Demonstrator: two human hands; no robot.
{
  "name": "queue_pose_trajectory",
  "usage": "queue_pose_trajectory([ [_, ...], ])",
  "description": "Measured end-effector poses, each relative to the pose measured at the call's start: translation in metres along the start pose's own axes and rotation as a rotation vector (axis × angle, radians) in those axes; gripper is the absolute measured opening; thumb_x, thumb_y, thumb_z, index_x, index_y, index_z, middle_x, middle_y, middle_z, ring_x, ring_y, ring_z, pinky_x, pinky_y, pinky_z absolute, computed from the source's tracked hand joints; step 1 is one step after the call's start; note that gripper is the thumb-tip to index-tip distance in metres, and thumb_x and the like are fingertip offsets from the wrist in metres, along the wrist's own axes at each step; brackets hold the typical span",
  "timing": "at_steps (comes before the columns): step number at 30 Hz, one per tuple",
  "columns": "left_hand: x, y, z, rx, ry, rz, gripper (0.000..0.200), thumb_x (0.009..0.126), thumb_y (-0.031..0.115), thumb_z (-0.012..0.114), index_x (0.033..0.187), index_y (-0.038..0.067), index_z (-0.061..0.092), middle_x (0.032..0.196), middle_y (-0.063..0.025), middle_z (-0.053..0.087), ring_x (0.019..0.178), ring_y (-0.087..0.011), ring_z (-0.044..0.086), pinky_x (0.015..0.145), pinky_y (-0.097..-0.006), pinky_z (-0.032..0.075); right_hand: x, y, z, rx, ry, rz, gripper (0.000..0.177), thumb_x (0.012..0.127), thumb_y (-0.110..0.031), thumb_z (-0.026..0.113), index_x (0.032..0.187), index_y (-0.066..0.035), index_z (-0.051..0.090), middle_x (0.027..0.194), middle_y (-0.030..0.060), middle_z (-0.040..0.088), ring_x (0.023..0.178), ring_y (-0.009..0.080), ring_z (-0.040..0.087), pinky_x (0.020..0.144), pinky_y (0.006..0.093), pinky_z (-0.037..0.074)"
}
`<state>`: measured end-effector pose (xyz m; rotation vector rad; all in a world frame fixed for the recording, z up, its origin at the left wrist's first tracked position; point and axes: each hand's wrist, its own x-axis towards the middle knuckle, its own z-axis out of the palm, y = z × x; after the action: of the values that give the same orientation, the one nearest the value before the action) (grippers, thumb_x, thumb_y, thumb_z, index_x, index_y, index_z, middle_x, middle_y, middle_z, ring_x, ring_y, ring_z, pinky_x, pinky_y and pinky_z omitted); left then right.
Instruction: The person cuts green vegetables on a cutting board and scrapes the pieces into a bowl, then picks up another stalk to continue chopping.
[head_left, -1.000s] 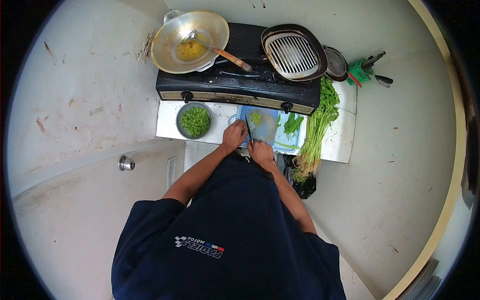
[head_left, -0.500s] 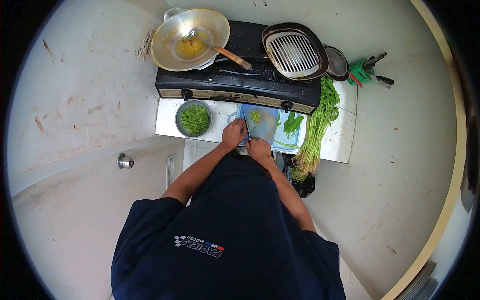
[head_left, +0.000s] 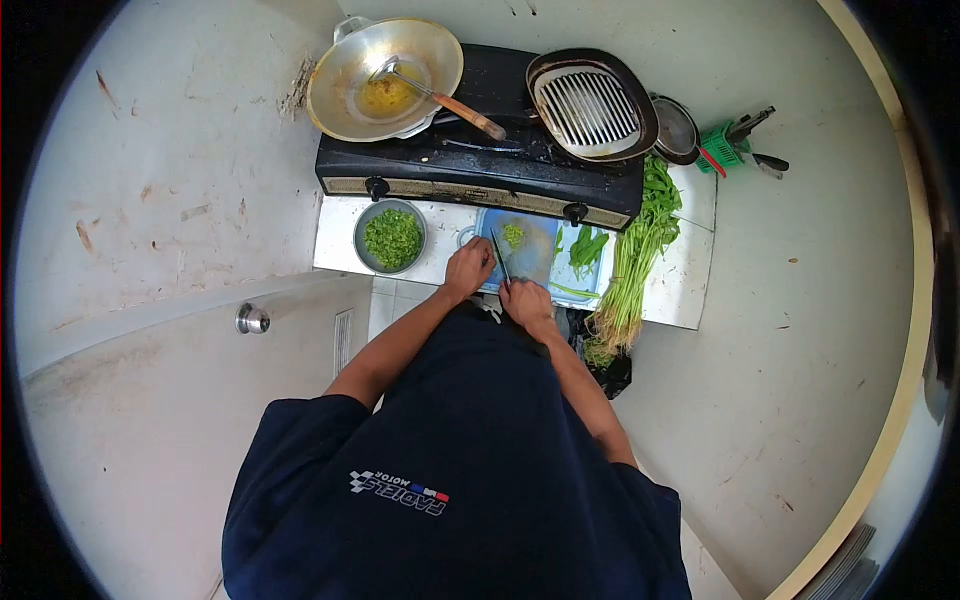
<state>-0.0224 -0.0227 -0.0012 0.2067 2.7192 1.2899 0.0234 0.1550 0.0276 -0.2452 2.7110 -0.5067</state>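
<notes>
In the head view, my right hand [head_left: 527, 302] grips a knife [head_left: 501, 256], whose blade points away from me over the blue cutting board [head_left: 537, 264]. My left hand [head_left: 470, 268] is curled at the board's left edge, just left of the blade; whatever its fingers hold is hidden. A small heap of chopped greens [head_left: 513, 235] lies on the board, right of the blade. Loose green leaves [head_left: 586, 248] and a stalk rest on a light-blue tray [head_left: 577, 295] under the board's right side. Left of my left hand, a grey bowl [head_left: 360, 252] holds chopped greens.
Behind the board stands a black two-knob stove [head_left: 470, 170]. On it are a wok [head_left: 330, 100] with a wooden-handled ladle [head_left: 465, 112] and a grill pan [head_left: 533, 85]. A bunch of rooted greens [head_left: 632, 270] hangs over the counter's front edge. A green basket [head_left: 722, 150] holds knives.
The knife has swung slightly, opening a small gap from my left fingers. My right hand has shifted a little to the right. The whole view has also moved slightly.
</notes>
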Motion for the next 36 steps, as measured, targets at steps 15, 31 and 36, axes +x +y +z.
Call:
queue_pose_trajectory([
  [15, 0.003, -0.002, 0.008, -0.107, 0.084, -0.092, 0.014, 0.084, 0.009, 0.069, 0.094, 0.003, 0.061, 0.086, -0.0147, 0.067, 0.08, -0.0341, 0.068, 0.073, -0.0444, 0.055, -0.004, 0.006, 0.013, 0.008, 0.055, -0.038, 0.042, 0.099, -0.038, 0.056, 0.085, -0.003, 0.073, 0.076, 0.0262, 0.07, 0.073, 0.045, 0.071, 0.071, 0.0524, 0.058],
  [31, 0.007, -0.004, 0.011, -0.157, 0.1, -0.229, 0.013, 0.081, 0.012, 0.073, 0.088, 0.003, 0.066, 0.08, -0.0137, 0.07, 0.077, -0.0326, 0.071, 0.074, -0.0415, 0.056, -0.026, 0.02, 0.002, -0.042, 0.001, -0.063, 0.041, 0.097, -0.038, 0.059, 0.082, -0.004, 0.074, 0.074, 0.0241, 0.07, 0.069, 0.0436, 0.07, 0.068, 0.0508, 0.058],
  [36, 0.007, -0.002, 0.009, -0.163, 0.11, -0.215, 0.013, 0.082, 0.012, 0.073, 0.088, 0.003, 0.066, 0.079, -0.0135, 0.07, 0.076, -0.0323, 0.071, 0.073, -0.041, 0.056, -0.019, 0.016, -0.011, -0.062, -0.015, -0.02, 0.04, 0.096, -0.038, 0.058, 0.086, -0.004, 0.075, 0.083, 0.0249, 0.072, 0.078, 0.0428, 0.072, 0.073, 0.0524, 0.058],
])
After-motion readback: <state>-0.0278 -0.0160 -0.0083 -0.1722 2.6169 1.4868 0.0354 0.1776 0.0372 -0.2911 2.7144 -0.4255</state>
